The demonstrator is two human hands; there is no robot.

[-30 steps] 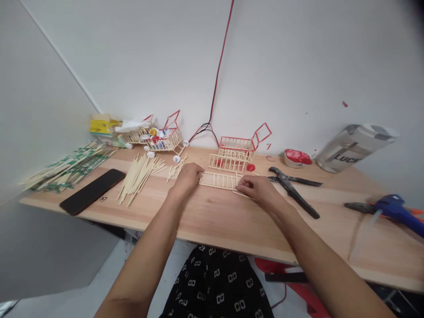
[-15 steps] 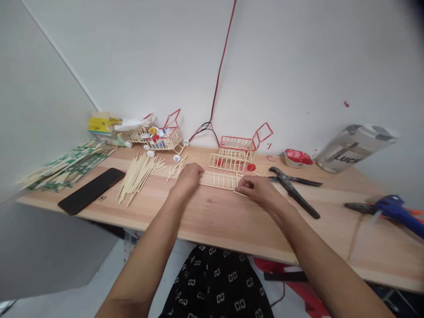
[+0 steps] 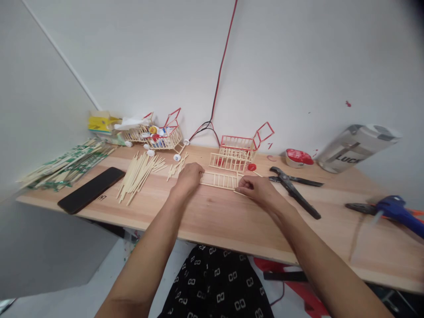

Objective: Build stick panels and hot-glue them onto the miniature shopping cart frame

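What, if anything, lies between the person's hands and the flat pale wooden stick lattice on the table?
Nothing visible. The left hand touches the left end of the pale wooden stick lattice, the right hand its right end.

I see soft, even, bright light across the white wall and the tabletop (image 3: 232, 218), with no glare and only faint shadows beside the left hand (image 3: 187, 176) and right hand (image 3: 256, 187), both fairly sharp. The wide lens bows the tabletop's edge, the blue glue gun (image 3: 395, 208) at far right smears, and the top right corner goes dark.
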